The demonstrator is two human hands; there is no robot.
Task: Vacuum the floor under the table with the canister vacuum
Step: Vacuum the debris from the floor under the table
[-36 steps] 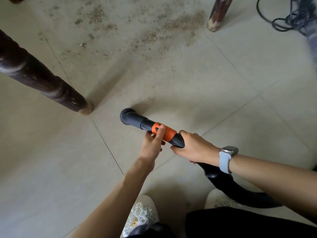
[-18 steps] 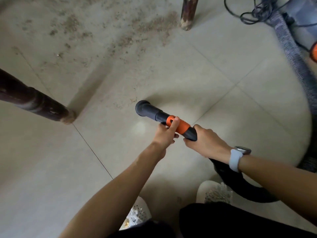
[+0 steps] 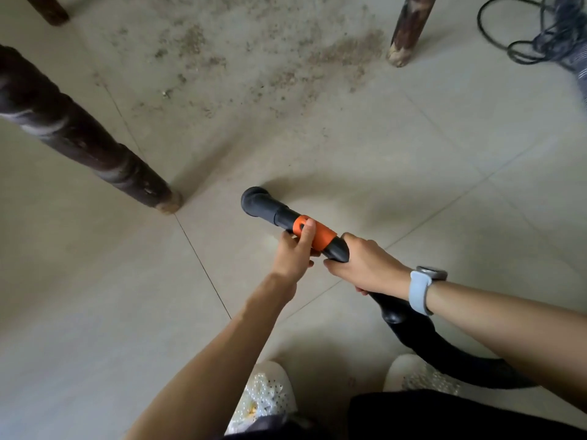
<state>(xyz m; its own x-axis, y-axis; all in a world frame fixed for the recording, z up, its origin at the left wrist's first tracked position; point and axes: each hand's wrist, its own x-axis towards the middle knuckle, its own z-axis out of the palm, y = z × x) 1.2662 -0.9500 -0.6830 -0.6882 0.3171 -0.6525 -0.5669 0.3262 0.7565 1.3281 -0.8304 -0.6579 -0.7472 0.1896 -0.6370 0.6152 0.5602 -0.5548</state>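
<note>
The vacuum wand (image 3: 270, 209) is black with an orange collar (image 3: 320, 235), and its open nozzle end sits low over the tiled floor near the middle. My left hand (image 3: 293, 257) grips the wand at the orange collar, thumb on top. My right hand (image 3: 368, 268), with a pale blue watch on the wrist, holds the black handle just behind. The black hose (image 3: 444, 354) curves back to the lower right. Brown dirt (image 3: 333, 58) is scattered on the floor further ahead, between the table legs.
A dark turned table leg (image 3: 95, 150) slants in from the left, its foot left of the nozzle. Another leg (image 3: 406, 33) stands at top right, and a third (image 3: 47, 7) at top left. A coiled black cord (image 3: 533, 36) lies at far right. My white shoes (image 3: 266, 395) are at the bottom.
The view has swung back to the right and down, so the striped hose and vacuum body at right have left the frame. Both hands keep the same grip on the wand.
</note>
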